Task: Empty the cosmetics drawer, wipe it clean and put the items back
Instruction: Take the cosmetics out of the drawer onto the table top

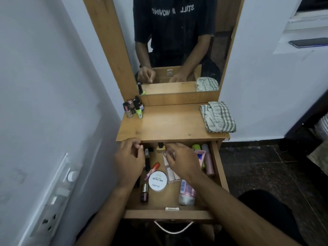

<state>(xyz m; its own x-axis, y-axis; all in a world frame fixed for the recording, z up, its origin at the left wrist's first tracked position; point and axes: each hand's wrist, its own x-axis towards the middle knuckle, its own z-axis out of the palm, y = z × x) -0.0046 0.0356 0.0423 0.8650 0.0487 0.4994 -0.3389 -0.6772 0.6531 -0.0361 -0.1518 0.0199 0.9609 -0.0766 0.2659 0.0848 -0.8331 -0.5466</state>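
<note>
The wooden drawer (219,167) is pulled out under the dressing table top (170,123). Inside lie a round white nail polish remover tub (157,181), a white and pink tube (186,193), a dark nail polish bottle (144,192), an orange-capped stick (153,169), a pink bottle (209,162) and more. My left hand (128,161) hovers at the drawer's back left with curled fingers pinching something small and red. My right hand (181,159) reaches into the back middle, its fingers on a clear flat pack (169,173). Several nail polish bottles (134,108) stand on the top's far left corner.
A folded grey-checked cloth (217,117) lies on the top at the right. A mirror (175,45) stands behind, reflecting me. A wall socket panel (53,197) is at the left. A phone (308,42) rests on a ledge at the upper right.
</note>
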